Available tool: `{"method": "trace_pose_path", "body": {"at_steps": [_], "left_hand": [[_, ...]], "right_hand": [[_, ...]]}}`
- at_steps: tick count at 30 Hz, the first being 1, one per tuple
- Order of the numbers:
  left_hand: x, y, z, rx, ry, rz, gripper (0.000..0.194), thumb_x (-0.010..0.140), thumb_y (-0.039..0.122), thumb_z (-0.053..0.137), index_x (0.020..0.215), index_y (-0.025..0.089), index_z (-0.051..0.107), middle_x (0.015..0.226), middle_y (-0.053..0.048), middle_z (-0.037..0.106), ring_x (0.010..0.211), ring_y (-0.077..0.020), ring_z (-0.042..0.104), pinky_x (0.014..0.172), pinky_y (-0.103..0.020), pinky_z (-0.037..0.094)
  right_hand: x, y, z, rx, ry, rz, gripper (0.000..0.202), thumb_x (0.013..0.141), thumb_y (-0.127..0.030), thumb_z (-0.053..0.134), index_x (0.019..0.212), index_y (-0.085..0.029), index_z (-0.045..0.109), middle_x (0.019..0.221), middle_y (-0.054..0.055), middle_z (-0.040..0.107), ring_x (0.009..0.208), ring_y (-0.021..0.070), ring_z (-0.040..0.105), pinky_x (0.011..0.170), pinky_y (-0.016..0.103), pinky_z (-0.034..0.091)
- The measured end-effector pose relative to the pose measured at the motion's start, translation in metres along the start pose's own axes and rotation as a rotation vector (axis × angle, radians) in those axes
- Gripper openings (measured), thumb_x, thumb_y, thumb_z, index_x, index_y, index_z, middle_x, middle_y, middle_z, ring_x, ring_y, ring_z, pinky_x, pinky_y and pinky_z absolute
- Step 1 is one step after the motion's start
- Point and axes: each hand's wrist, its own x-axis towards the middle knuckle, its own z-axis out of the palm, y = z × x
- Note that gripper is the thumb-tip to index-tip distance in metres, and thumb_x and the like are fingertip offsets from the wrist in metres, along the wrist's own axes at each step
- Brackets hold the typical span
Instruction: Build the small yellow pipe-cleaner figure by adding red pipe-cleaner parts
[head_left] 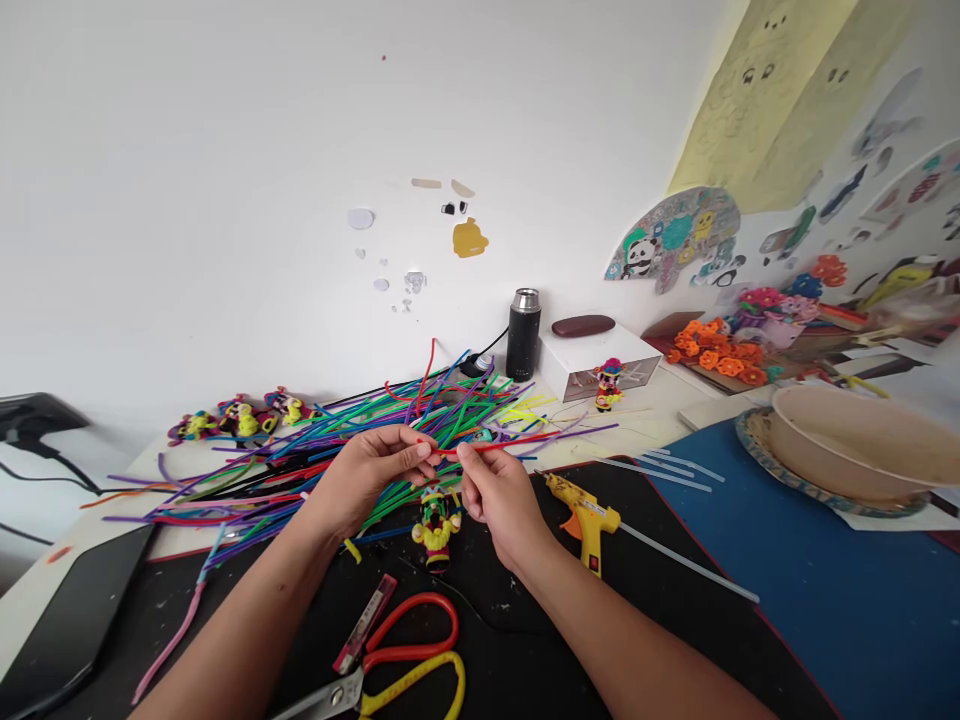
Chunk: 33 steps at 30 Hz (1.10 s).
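A red pipe cleaner (pixel 448 452) runs between my two hands above the black mat. My left hand (pixel 382 465) pinches one end between thumb and fingers. The other side is gripped by my right hand (pixel 499 495), and a length of red sticks out beyond it to the right. Just below my hands stands a small pipe-cleaner figure (pixel 436 535) with a yellow body and a green and dark head. Behind them spreads a large heap of colored pipe cleaners (pixel 360 425). To the right of my right hand lies a yellow hot glue gun (pixel 589 518) with a glue stick in its back.
Scissors (pixel 412 655) with red and yellow handles and a pink-labelled box (pixel 365 623) lie in front. A black thermos (pixel 523 335), a white box (pixel 600 355) and another figure (pixel 609 385) stand behind. Glue sticks (pixel 675 467) and a large bowl (pixel 862 440) are at right.
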Motion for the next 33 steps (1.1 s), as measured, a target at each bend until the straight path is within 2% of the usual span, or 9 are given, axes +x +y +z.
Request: {"method": "trace_pose_path", "body": {"at_steps": [9, 14, 19, 21, 27, 30, 33], "left_hand": [[-0.0003, -0.0014, -0.0021, 0.116, -0.115, -0.002, 0.04, 0.064, 0.051, 0.097, 0.076, 0.016, 0.08, 0.068, -0.004, 0.075, 0.064, -0.0168, 0.068, 0.063, -0.027, 0.054], [0.0007, -0.0024, -0.0055, 0.181, -0.116, 0.029, 0.04, 0.07, 0.053, 0.092, 0.08, 0.017, 0.079, 0.07, -0.004, 0.074, 0.065, -0.0172, 0.065, 0.065, -0.028, 0.052], [-0.0012, -0.0011, -0.0061, 0.334, -0.175, 0.025, 0.035, 0.076, 0.05, 0.088, 0.079, 0.017, 0.079, 0.071, -0.003, 0.072, 0.066, -0.0162, 0.061, 0.067, -0.028, 0.05], [-0.0018, -0.0009, -0.0051, 0.278, -0.183, 0.019, 0.034, 0.075, 0.049, 0.09, 0.079, 0.016, 0.079, 0.069, -0.003, 0.072, 0.064, -0.0157, 0.061, 0.066, -0.028, 0.05], [-0.0011, -0.0019, -0.0044, -0.033, -0.107, -0.025, 0.041, 0.062, 0.048, 0.099, 0.079, 0.015, 0.081, 0.065, -0.004, 0.072, 0.06, -0.0147, 0.064, 0.059, -0.024, 0.048], [-0.0011, -0.0015, -0.006, -0.019, -0.124, -0.04, 0.041, 0.063, 0.05, 0.098, 0.076, 0.015, 0.08, 0.065, -0.005, 0.072, 0.06, -0.0145, 0.063, 0.058, -0.024, 0.048], [-0.0013, -0.0004, -0.0077, 0.087, -0.172, -0.048, 0.041, 0.066, 0.052, 0.096, 0.071, 0.015, 0.079, 0.064, -0.006, 0.073, 0.06, -0.0146, 0.061, 0.061, -0.025, 0.049]], "right_hand": [[-0.0012, -0.0025, -0.0005, -0.053, 0.008, -0.043, 0.055, 0.079, -0.067, 0.079, 0.068, -0.022, 0.049, 0.048, -0.009, 0.044, 0.04, 0.0062, 0.034, 0.041, 0.022, 0.02], [-0.0016, -0.0007, -0.0005, -0.07, 0.001, -0.042, 0.052, 0.081, -0.064, 0.078, 0.069, -0.022, 0.05, 0.048, -0.009, 0.043, 0.04, 0.0066, 0.034, 0.041, 0.022, 0.021], [-0.0004, 0.0003, -0.0018, -0.074, 0.004, -0.03, 0.051, 0.081, -0.065, 0.078, 0.071, -0.021, 0.052, 0.047, -0.009, 0.044, 0.04, 0.0064, 0.033, 0.041, 0.022, 0.02], [-0.0003, 0.0005, -0.0019, -0.076, 0.002, -0.034, 0.051, 0.081, -0.065, 0.077, 0.072, -0.021, 0.053, 0.048, -0.009, 0.044, 0.04, 0.0063, 0.033, 0.041, 0.022, 0.02], [-0.0035, 0.0005, 0.0005, -0.101, -0.016, -0.033, 0.053, 0.081, -0.066, 0.077, 0.069, -0.022, 0.051, 0.047, -0.009, 0.042, 0.041, 0.0066, 0.033, 0.042, 0.022, 0.022], [-0.0047, -0.0013, 0.0013, -0.089, -0.011, -0.032, 0.053, 0.08, -0.066, 0.078, 0.069, -0.022, 0.051, 0.047, -0.009, 0.043, 0.041, 0.0069, 0.033, 0.041, 0.022, 0.021], [-0.0049, -0.0031, 0.0016, -0.09, -0.011, -0.048, 0.052, 0.079, -0.066, 0.078, 0.069, -0.022, 0.053, 0.047, -0.009, 0.043, 0.041, 0.0072, 0.033, 0.042, 0.023, 0.022]]}}
